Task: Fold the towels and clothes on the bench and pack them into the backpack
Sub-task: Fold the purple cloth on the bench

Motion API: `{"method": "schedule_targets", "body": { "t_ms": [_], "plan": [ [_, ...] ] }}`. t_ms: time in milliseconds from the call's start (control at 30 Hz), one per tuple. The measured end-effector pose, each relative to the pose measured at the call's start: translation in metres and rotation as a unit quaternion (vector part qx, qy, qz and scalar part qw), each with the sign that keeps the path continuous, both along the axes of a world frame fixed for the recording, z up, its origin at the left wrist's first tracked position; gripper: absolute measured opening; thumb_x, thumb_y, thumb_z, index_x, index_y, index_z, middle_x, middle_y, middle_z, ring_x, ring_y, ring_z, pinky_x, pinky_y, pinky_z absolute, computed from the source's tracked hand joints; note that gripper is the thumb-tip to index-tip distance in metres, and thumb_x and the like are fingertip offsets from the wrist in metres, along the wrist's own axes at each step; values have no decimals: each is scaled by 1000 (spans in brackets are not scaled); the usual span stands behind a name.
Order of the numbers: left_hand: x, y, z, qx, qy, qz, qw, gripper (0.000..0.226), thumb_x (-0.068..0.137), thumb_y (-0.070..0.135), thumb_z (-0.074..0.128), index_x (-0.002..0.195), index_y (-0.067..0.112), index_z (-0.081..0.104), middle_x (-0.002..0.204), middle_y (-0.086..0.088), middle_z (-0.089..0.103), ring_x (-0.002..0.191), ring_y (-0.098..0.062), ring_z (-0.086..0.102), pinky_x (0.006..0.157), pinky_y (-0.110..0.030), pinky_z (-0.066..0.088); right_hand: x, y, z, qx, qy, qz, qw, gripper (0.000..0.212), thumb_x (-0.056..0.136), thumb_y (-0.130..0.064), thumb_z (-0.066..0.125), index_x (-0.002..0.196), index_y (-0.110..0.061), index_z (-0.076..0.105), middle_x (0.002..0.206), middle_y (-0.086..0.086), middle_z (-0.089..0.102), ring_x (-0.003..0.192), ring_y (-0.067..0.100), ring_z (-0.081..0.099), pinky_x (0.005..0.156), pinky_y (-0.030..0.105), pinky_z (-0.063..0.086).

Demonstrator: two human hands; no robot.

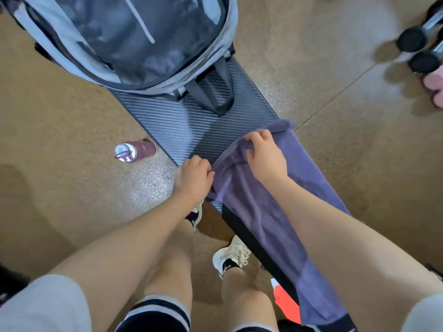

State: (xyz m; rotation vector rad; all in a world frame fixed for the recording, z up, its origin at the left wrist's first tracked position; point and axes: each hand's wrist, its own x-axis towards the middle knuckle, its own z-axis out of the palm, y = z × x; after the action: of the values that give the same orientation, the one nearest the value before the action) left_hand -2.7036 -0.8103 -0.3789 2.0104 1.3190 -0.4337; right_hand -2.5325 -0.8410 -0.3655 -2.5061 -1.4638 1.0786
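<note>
Purple towel point(275, 207) lies lengthwise along the ribbed surface point(191, 130), its long axis running toward the backpack point(134, 44). Both the left hand point(195, 174) and the right hand point(265, 155) pinch its far edge, fingers clamped on cloth, the right one nearer the backpack.

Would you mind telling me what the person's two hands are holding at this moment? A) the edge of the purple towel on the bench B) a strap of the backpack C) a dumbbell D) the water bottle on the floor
A: the left hand and right hand both pinch the bunched edge of the purple towel lying on the bench.
</note>
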Motion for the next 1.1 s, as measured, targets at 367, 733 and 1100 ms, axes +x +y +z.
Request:
{"method": "schedule_targets", "body": {
  "t_ms": [367, 733, 1100],
  "plan": [
    [-22, 52, 24, -50, -156, 226, 960, 9, 89, 20, 57, 81, 14, 56, 47, 6, 44, 51, -6, 42, 54, -21, 35, 18, 27, -11, -21, -98, -86, 991, 23, 93, -19, 45, 113, -7, 49, 125, 14, 43, 103, 37, 53, 70, 40, 40],
    [-27, 67, 4, -39, -66, 202, 976, 16, 90, 19, 55, 103, 9, 56, 88, -11, 63, 85, -30, 59, 75, -42, 48, 42, 58, -27, 18, 38, -430, 902, 30, 89, -39, 54, 103, -13, 53, 101, 9, 63, 102, 31, 59, 93, 34, 43],
    [-30, 73, 18, -90, -146, 144, 974, 9, 90, 14, 54, 96, 10, 60, 82, -9, 62, 74, -21, 55, 67, -29, 41, 52, 93, -25, 59, 64, -359, 929, 22, 86, -14, 46, 67, -25, 43, 75, 8, 63, 55, 19, 61, 68, 31, 54]
  ]
}}
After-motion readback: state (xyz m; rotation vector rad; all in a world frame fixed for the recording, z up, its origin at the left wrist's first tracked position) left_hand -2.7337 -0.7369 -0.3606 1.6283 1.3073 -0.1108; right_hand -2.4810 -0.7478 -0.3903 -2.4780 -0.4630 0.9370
